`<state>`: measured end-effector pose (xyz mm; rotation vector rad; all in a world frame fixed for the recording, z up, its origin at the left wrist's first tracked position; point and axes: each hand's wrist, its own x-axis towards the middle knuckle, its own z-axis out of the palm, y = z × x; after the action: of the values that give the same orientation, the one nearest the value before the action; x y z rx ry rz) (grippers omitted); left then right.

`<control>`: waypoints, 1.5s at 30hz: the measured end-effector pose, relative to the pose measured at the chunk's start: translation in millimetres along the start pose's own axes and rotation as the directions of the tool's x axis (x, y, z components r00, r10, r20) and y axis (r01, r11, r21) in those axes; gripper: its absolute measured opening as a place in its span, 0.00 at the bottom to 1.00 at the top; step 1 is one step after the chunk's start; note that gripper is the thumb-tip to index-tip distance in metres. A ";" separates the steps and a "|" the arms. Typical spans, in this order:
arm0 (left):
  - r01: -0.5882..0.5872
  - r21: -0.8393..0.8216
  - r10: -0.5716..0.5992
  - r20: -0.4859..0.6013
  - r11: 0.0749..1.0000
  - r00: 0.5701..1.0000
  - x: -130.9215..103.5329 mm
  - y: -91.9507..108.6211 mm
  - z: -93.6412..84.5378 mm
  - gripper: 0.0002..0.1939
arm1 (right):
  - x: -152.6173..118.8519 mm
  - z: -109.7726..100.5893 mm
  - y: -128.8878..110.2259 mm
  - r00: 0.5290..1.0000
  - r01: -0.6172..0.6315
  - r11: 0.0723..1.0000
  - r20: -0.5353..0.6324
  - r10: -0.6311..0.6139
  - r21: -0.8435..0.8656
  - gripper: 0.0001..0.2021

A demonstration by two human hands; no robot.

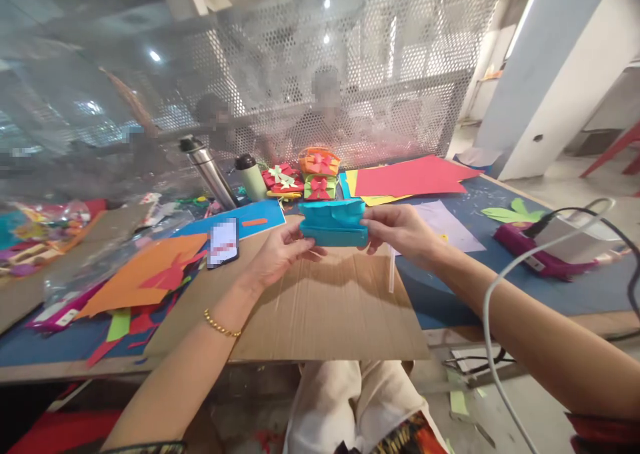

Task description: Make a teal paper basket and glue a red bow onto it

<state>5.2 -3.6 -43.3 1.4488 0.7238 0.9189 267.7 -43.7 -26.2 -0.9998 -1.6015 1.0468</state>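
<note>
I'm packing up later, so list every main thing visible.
paper box: 1, turquoise, centre
cardboard: 1, brown, front
phone: 1, dark edge, left
steel bottle: 1, silver, back
small bottle: 1, green, back
gift boxes: several, mixed, back
large sheet: 1, red, back right
pale sheet: 1, lilac, right
third sheet: 1, orange, left
scraps: several, mixed, left
power strip: 1, purple, right
cable: 1, white, right
mesh: 1, grey, behind
left fingers: several, holding box
right fingers: several, holding box

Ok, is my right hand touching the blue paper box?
Touching. The head view shows your right hand pinching the right end of the blue paper box, with no gap between thumb and paper.
</note>
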 end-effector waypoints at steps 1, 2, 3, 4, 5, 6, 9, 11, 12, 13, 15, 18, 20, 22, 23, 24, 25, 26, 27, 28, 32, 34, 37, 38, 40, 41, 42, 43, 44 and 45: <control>-0.024 0.037 0.026 -0.043 0.999 0.999 0.7 -0.6 -2.3 0.21 | 0.2 -0.4 1.1 1.000 0.020 1.000 -0.012 -0.020 -0.021 0.18; -0.066 0.084 0.075 -0.106 0.994 0.992 1.6 -0.7 -5.2 0.21 | 0.2 -0.9 2.0 0.999 0.043 0.998 -0.025 -0.044 -0.047 0.17; -0.121 0.148 0.147 -0.178 0.982 0.973 2.6 -0.3 -8.6 0.20 | 0.1 -1.3 2.8 0.997 0.065 0.995 -0.038 -0.068 -0.077 0.17; -0.182 0.233 0.238 -0.243 0.955 0.940 3.4 0.6 -12.0 0.19 | -0.1 -1.5 3.6 0.995 0.084 0.990 -0.046 -0.089 -0.111 0.16; -0.241 0.337 0.343 -0.285 0.910 0.895 4.0 2.0 -15.0 0.17 | -0.4 -1.7 4.3 0.993 0.103 0.984 -0.048 -0.111 -0.147 0.16; -0.294 0.451 0.450 -0.292 0.843 0.844 4.0 3.8 -17.2 0.15 | -0.7 -1.6 5.2 0.990 0.123 0.975 -0.041 -0.132 -0.184 0.16; -0.412 0.730 0.684 -0.104 0.545 0.722 0.2 10.4 -15.4 0.16 | -1.2 -0.2 8.9 0.976 0.207 0.938 -0.005 -0.216 -0.278 0.15; -0.469 0.806 0.713 0.084 0.362 0.696 -4.4 14.3 -8.6 0.19 | -1.7 1.9 11.7 0.961 0.266 0.905 0.017 -0.277 -0.331 0.13; -0.487 0.821 0.702 0.156 0.299 0.695 -6.7 15.7 -4.7 0.21 | -2.1 3.2 12.9 0.952 0.294 0.886 0.026 -0.306 -0.358 0.12; -0.499 0.828 0.685 0.209 0.256 0.698 -8.9 16.6 -1.1 0.22 | -2.7 4.7 13.8 0.941 0.325 0.863 0.037 -0.337 -0.386 0.11; -0.502 0.838 0.644 0.265 0.215 0.718 -12.2 17.0 3.9 0.23 | -4.6 7.7 14.7 0.907 0.401 0.804 0.064 -0.417 -0.440 0.10; -0.481 0.856 0.587 0.294 0.189 0.754 -14.5 15.0 6.4 0.28 | -8.2 12.0 14.8 0.832 0.526 0.692 0.129 -0.540 -0.495 0.09; -0.467 0.867 0.562 0.303 0.172 0.770 -15.0 13.6 7.0 0.32 | -10.3 14.1 15.1 0.789 0.582 0.626 0.175 -0.589 -0.518 0.10; -0.443 0.880 0.533 0.296 0.169 0.793 -15.3 13.4 8.1 0.34 | -12.0 15.6 15.5 0.770 0.606 0.589 0.209 -0.603 -0.534 0.10; -0.426 0.887 0.512 0.286 0.178 0.810 -15.5 14.1 8.8 0.34 | -12.6 16.2 15.5 0.768 0.609 0.583 0.217 -0.603 -0.537 0.10; -0.407 0.893 0.485 0.274 0.192 0.831 -15.8 15.4 9.6 0.33 | -13.1 16.8 15.4 0.770 0.609 0.584 0.221 -0.599 -0.537 0.10; -0.387 0.898 0.452 0.262 0.210 0.853 -16.2 17.2 10.4 0.30 | -13.5 17.4 15.1 0.774 0.606 0.591 0.223 -0.592 -0.533 0.09; -0.367 0.901 0.418 0.249 0.231 0.874 -16.6 19.5 11.2 0.26 | -13.9 18.0 14.7 0.780 0.601 0.601 0.223 -0.585 -0.526 0.09; -0.346 0.904 0.384 0.235 0.251 0.893 -17.2 22.2 12.0 0.21 | -14.2 18.7 14.2 0.791 0.590 0.617 0.220 -0.571 -0.520 0.09; -0.325 0.906 0.351 0.221 0.270 0.910 -17.7 25.0 12.7 0.17 | -14.5 19.4 13.7 0.807 0.573 0.638 0.216 -0.550 -0.515 0.09; -0.277 0.900 0.269 0.190 0.338 0.944 -19.5 34.3 15.9 0.10 | -15.0 21.0 12.0 0.889 0.453 0.750 0.181 -0.421 -0.482 0.08; -0.271 0.880 0.249 0.183 0.389 0.951 -19.8 36.4 17.0 0.05 | -15.1 20.1 10.4 0.926 0.377 0.818 0.158 -0.343 -0.435 0.08; -0.266 0.841 0.255 0.158 0.472 0.954 -19.9 35.9 17.3 0.04 | -16.0 17.0 5.7 0.963 0.265 0.902 0.148 -0.227 -0.341 0.10; -0.272 0.828 0.280 0.147 0.490 0.949 -19.9 34.8 17.0 0.04 | -16.6 15.9 3.8 0.968 0.238 0.919 0.151 -0.199 -0.314 0.10; -0.291 0.815 0.345 0.120 0.501 0.931 -19.9 31.2 16.0 0.05 | -18.0 14.7 0.9 0.972 0.207 0.940 0.163 -0.167 -0.271 0.12; -0.296 0.818 0.379 0.105 0.493 0.920 -19.7 28.8 15.0 0.06 | -18.7 14.6 0.2 0.972 0.205 0.946 0.170 -0.165 -0.253 0.13; -0.298 0.827 0.413 0.089 0.476 0.906 -19.4 26.2 13.8 0.06 | -19.3 15.0 0.2 0.970 0.210 0.948 0.175 -0.171 -0.238 0.15; -0.303 0.838 0.454 0.075 0.453 0.888 -19.0 23.4 12.3 0.07 | -19.7 15.7 0.8 0.967 0.223 0.948 0.176 -0.185 -0.228 0.17; -0.312 0.850 0.499 0.068 0.425 0.864 -18.4 20.8 10.7 0.07 | -20.0 16.7 2.0 0.963 0.245 0.943 0.172 -0.209 -0.224 0.18; -0.326 0.858 0.544 0.067 0.396 0.837 -17.8 18.4 8.9 0.08 | -20.0 17.8 3.5 0.958 0.270 0.936 0.165 -0.236 -0.225 0.19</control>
<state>2.6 -25.1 -26.9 2.5587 1.0712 1.2286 255.4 -64.5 -38.2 -0.8652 -1.9501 0.7655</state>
